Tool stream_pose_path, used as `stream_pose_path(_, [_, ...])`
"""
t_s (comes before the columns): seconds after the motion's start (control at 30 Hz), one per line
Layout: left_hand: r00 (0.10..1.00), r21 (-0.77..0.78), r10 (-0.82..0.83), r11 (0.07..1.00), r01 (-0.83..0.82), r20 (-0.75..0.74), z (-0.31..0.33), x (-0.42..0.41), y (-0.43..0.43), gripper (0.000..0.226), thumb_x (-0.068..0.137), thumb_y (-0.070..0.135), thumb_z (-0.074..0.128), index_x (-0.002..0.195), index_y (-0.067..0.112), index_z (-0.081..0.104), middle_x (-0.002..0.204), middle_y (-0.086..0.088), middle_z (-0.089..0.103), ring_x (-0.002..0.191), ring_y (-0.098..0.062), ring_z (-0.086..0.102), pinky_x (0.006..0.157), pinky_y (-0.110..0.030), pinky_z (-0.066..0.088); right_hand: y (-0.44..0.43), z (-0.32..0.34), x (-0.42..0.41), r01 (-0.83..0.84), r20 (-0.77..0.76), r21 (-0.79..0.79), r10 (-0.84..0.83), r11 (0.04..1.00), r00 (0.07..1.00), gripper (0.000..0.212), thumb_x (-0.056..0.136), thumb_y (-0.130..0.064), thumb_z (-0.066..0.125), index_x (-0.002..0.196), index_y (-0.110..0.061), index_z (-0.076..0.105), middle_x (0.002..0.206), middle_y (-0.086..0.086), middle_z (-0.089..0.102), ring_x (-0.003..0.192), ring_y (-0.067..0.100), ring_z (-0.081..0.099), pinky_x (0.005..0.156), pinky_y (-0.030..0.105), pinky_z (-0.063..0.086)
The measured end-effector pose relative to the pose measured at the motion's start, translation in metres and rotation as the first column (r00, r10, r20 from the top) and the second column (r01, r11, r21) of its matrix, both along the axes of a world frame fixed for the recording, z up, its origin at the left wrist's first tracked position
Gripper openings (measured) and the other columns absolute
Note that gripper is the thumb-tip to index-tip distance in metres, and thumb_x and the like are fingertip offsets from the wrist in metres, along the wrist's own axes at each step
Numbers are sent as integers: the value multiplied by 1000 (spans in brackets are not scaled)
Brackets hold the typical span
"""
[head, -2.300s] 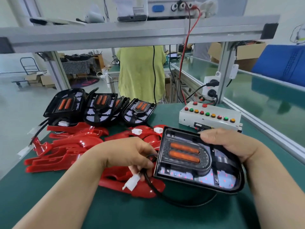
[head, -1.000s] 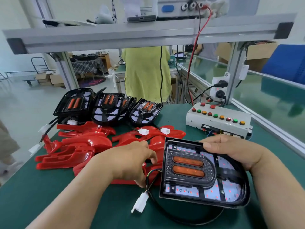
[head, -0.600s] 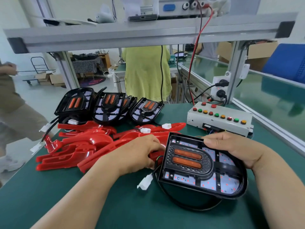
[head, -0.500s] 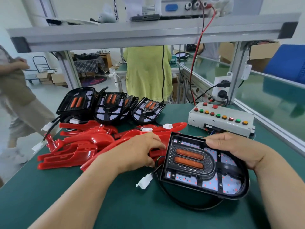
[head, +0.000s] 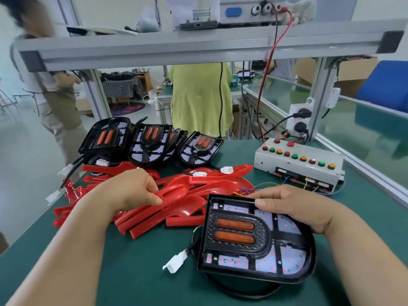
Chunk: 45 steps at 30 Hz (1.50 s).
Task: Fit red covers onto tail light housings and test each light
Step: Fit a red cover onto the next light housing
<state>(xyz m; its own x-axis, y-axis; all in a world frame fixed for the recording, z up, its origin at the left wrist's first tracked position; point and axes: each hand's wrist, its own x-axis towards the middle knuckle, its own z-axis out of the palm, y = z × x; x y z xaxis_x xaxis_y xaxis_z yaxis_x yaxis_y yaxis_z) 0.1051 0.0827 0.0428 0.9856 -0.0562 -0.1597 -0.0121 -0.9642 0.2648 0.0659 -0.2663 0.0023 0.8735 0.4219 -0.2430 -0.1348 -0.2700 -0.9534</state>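
A black tail light housing (head: 260, 244) with two orange lenses lies on the green table in front of me. My right hand (head: 295, 206) grips its far right edge, thumb on top. Its black cable ends in a white connector (head: 175, 262) lying loose at the housing's left. My left hand (head: 132, 188) pinches the edge of a red cover (head: 176, 205) on top of the pile of red covers (head: 88, 208).
Several more black housings (head: 152, 144) lean at the back left of the table. A grey test box (head: 298, 164) with coloured buttons sits at the back right. An aluminium shelf frame (head: 198, 45) crosses overhead. Two people stand beyond the table.
My left hand has let go of the connector and moved up to the red pile, taking hold of a cover. The housing now lies lower and flatter on the table.
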Motion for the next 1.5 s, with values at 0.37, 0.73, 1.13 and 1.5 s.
stream_pose_path(0.37, [986, -262, -106, 955, 136, 127, 13, -17, -28, 8, 85, 35, 73, 89, 36, 66, 86, 12, 72, 82, -6, 67, 81, -35, 54, 11, 3, -3, 77, 75, -37, -74, 996, 994, 58, 62, -50, 79, 108, -15, 77, 111, 11, 74, 113, 39, 64, 107, 55, 45])
stream_pose_path(0.73, [830, -532, -460, 638, 557, 316, 25, -70, -91, 28, 72, 31, 82, 98, 33, 72, 92, 12, 72, 86, -8, 67, 78, -15, 51, 7, 5, -2, 57, 38, 99, -61, 993, 997, 42, 72, -34, 78, 104, -6, 76, 105, 18, 74, 97, 31, 71, 91, 42, 56])
stream_pose_path(1.13, [708, -300, -289, 757, 581, 644, -11, -54, -109, 36, 92, 36, 61, 126, 22, 58, 108, 15, 56, 106, -3, 56, 90, -18, 44, 5, 6, 0, 152, 28, 296, -167, 943, 986, 45, 70, -29, 77, 107, -4, 73, 110, 24, 72, 97, 33, 68, 96, 47, 54])
stream_pose_path(1.5, [869, -401, -404, 773, 491, 286, -7, -37, -104, 34, 73, 61, 75, 103, 46, 70, 94, 11, 70, 90, -6, 66, 86, -40, 53, 16, 11, -6, 125, 237, 99, -145, 987, 960, 17, 89, -23, 72, 102, -13, 74, 106, 11, 75, 92, 17, 68, 96, 38, 53])
